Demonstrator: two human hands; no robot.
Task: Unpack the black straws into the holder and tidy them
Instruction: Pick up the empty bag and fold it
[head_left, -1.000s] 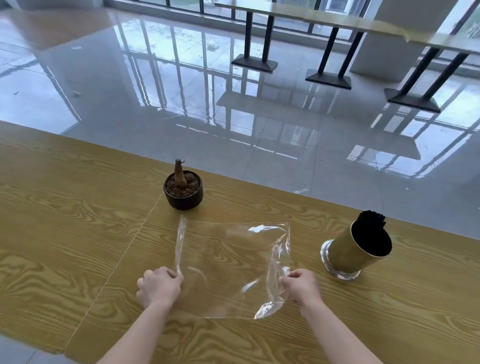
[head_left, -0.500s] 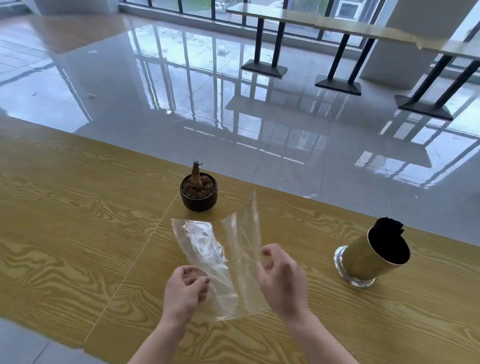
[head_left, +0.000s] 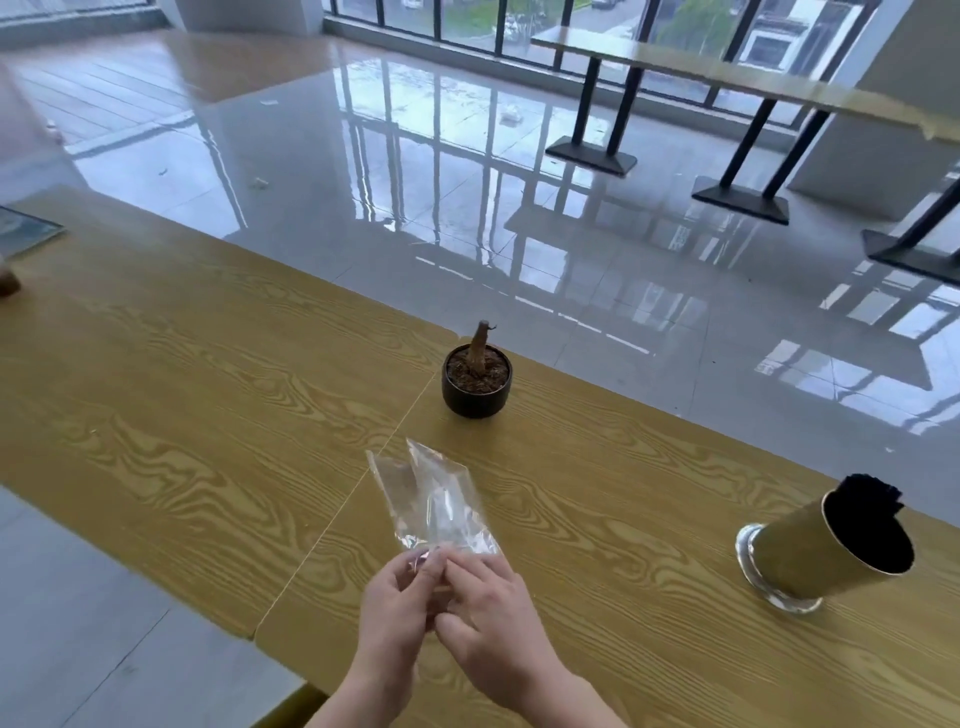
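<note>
The black straws stand packed in a gold holder with a glass base, at the right of the wooden table. The empty clear plastic bag is folded into a narrow strip that lies on the table in front of me. My left hand and my right hand meet at the strip's near end, and both pinch it between their fingertips. Both hands are well left of the holder.
A small black pot with a bare brown stem stands beyond the bag, near the table's far edge. A flat item lies at the far left edge. Glossy floor and black-legged tables lie beyond.
The bag lay spread flat with a hand on each side; both hands came together and folded it into a narrow strip. The view has shifted left.
</note>
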